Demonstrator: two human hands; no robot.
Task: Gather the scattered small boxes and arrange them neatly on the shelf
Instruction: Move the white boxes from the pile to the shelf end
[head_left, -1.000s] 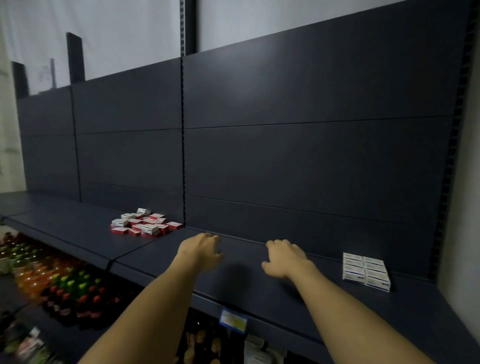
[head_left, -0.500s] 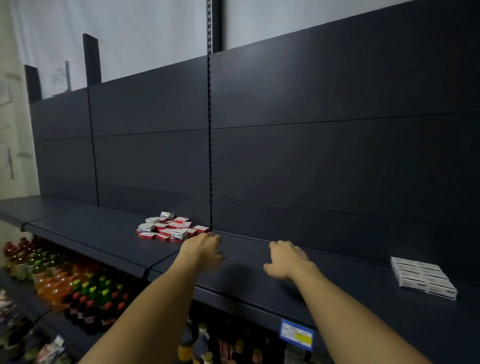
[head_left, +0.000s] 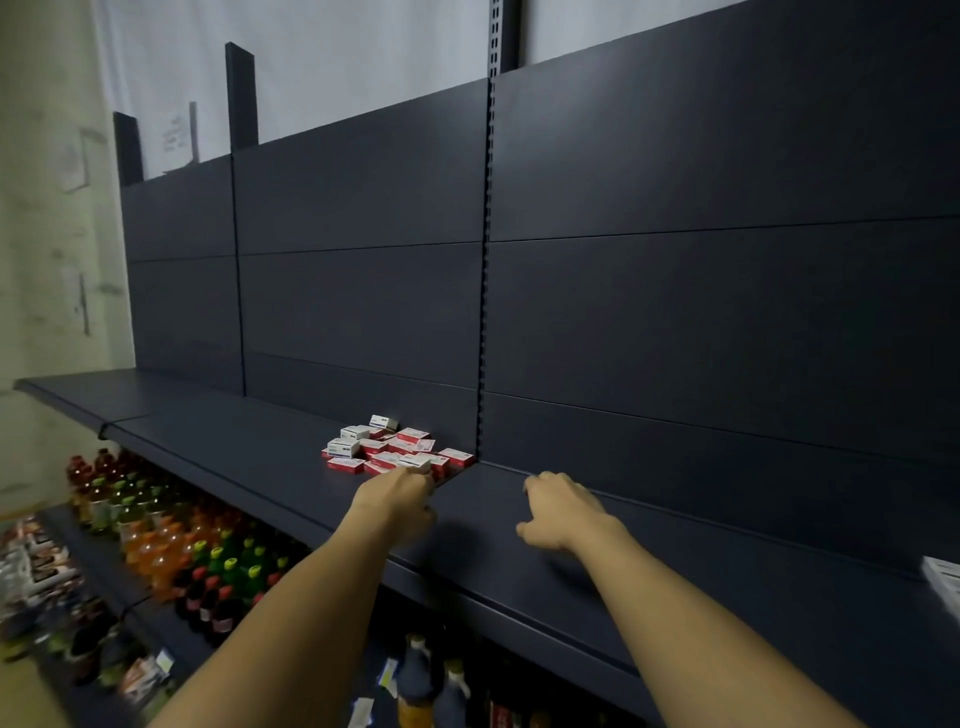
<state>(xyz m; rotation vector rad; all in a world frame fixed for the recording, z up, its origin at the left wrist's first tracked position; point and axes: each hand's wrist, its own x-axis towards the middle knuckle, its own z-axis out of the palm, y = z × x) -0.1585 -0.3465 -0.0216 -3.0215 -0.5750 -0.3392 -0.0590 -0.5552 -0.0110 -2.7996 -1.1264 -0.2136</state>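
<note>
Careful: your left hand (head_left: 397, 499), fingers curled, reaches the box pile (head_left: 397, 449); right hand (head_left: 558, 512), loosely curled, empty; a hasty grab could scatter boxes.

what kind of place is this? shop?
Most likely a shop aisle or a mock-up of one: long dark metal shelf units with slotted uprights, rows of drink bottles below, and a pile of small boxes on the shelf.

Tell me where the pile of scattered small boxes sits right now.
In the head view, the pile of boxes lies on the shelf, left of centre, against the upright post, just beyond the left hand.
</note>
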